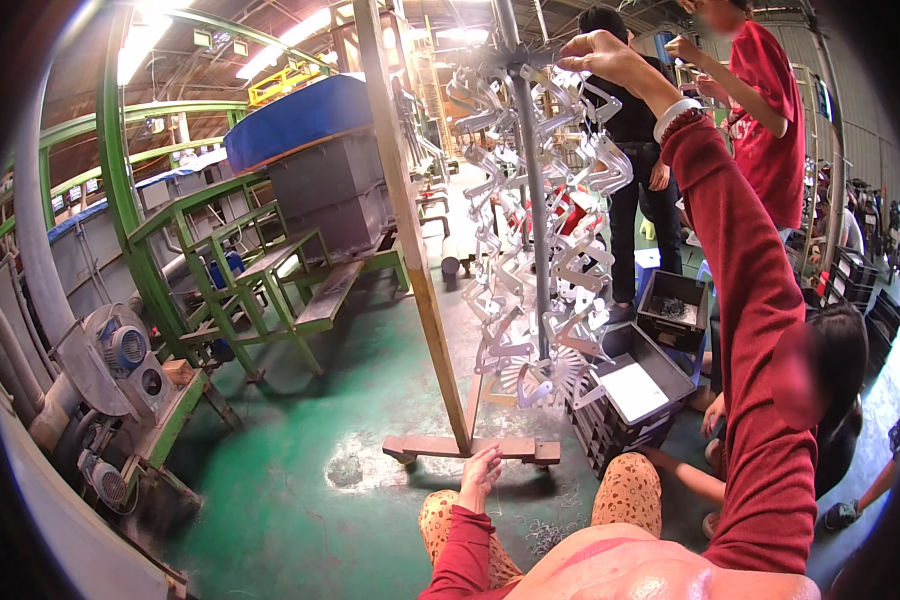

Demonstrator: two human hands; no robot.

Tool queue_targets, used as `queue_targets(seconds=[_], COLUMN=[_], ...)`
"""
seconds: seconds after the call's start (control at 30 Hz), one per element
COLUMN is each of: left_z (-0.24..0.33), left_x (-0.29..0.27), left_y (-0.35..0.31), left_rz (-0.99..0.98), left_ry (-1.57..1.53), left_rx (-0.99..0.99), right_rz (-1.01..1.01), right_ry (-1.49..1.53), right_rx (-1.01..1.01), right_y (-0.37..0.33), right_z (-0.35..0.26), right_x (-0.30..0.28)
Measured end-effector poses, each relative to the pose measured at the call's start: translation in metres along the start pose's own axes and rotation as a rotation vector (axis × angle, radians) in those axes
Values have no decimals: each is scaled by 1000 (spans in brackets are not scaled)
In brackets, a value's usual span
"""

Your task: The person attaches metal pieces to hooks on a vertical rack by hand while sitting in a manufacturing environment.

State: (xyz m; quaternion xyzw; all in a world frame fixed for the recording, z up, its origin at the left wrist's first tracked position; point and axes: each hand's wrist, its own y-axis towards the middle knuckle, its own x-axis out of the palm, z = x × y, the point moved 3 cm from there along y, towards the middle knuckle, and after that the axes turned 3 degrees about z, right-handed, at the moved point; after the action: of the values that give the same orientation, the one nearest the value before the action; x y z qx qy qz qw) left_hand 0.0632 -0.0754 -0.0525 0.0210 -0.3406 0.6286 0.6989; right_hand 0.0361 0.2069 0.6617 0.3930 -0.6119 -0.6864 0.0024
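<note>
Dozens of bent metal brackets (pixel 602 181) hanging round one grey pole (pixel 535 205), and it looks pretty full to me.
They run from up top down to a fanned cluster near the bottom, so I'd call most of the hanging done; can't tell if any spots are left. The right hand (pixel 615 68) is way up by the pole's top, fingers partly bent, but I can't make out whether it's gripping anything. The left hand (pixel 481 476) is low by the wooden stand's base (pixel 475 448), loosely half-curled, nothing visible in it. Just right of the brackets sits a black crate (pixel 592 440) with a flat white piece (pixel 632 390) inside, and past that somebody in a red shirt (pixel 773 110).
</note>
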Motion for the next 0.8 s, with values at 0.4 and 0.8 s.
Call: queue_targets(seconds=[0.4, 0.8], left_z=[11, 13], left_x=[-14, 6], left_y=[-1, -31], left_rz=[-3, -202], left_ry=[-55, 442], left_rx=[-4, -104], right_rz=[10, 53], right_ry=[251, 514], right_rx=[351, 131], right_y=[3, -27], right_z=[16, -19], right_x=[9, -39])
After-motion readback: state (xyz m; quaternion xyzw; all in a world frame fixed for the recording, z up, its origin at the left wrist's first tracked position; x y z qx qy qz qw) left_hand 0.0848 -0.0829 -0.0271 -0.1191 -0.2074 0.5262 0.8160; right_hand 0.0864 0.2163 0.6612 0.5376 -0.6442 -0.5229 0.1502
